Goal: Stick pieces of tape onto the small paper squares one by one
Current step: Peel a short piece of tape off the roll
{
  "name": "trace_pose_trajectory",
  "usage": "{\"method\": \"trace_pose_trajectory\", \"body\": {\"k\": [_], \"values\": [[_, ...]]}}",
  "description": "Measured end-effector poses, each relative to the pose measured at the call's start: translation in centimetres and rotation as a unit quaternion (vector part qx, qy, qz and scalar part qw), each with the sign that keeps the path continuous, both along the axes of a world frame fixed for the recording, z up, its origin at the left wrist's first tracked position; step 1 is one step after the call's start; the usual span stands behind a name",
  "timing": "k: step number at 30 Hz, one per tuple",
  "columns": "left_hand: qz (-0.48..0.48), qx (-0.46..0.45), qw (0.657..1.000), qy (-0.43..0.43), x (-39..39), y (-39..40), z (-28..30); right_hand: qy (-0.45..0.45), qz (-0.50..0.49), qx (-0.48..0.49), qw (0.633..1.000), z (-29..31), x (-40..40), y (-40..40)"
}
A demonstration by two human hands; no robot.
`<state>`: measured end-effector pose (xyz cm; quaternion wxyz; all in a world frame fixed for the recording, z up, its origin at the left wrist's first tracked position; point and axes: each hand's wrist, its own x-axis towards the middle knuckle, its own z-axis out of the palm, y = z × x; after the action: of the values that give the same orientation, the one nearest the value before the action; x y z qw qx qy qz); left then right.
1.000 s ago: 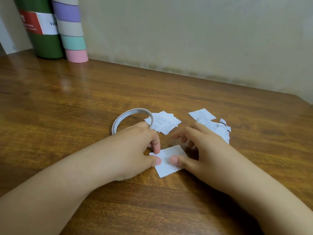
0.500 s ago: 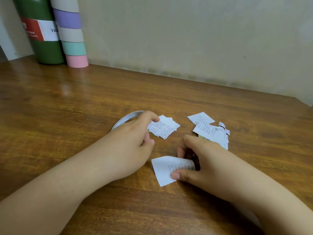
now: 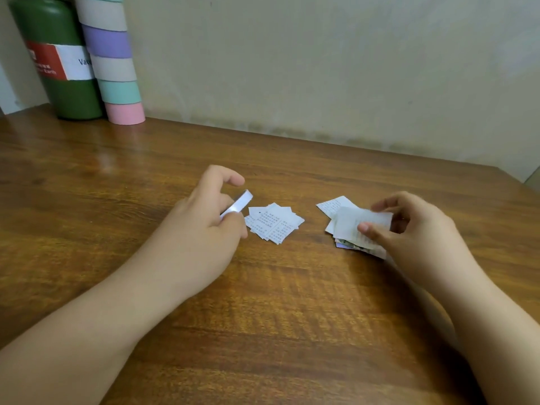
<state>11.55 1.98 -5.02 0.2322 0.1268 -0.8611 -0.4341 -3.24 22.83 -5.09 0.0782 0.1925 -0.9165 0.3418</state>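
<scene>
The left hand is gripping the thin white roll of tape, fingers curling round it while the index finger is arching free above; the roll is sticking out tilted from between thumb and fingers, off the brown wooden table. Just beside it a small pile of printed white paper squares is lying flat. The right hand is pinching one printed paper square, thumb on its near face and fingers behind its far edge, holding it over a second heap of paper squares. A dark green bottle and a pastel-banded tube are standing at the wall.
</scene>
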Motion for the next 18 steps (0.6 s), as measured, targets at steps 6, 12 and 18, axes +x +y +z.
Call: {"method": "trace_pose_trajectory", "body": {"k": [6, 12, 18], "values": [[-0.090, 0.126, 0.987, 0.042, 0.0, 0.5, 0.5, 0.061, 0.025, 0.047, 0.997, -0.4, 0.6, -0.5], [-0.193, 0.181, 0.964, 0.028, 0.3, 1.4, 0.7, 0.212, 0.217, -0.097, 0.948, -0.1, 5.3, -3.2], [-0.207, 0.137, 0.969, 0.014, 0.4, 2.2, 0.6, 0.256, 0.215, -0.127, 0.934, 0.1, 7.0, -3.9]]}}
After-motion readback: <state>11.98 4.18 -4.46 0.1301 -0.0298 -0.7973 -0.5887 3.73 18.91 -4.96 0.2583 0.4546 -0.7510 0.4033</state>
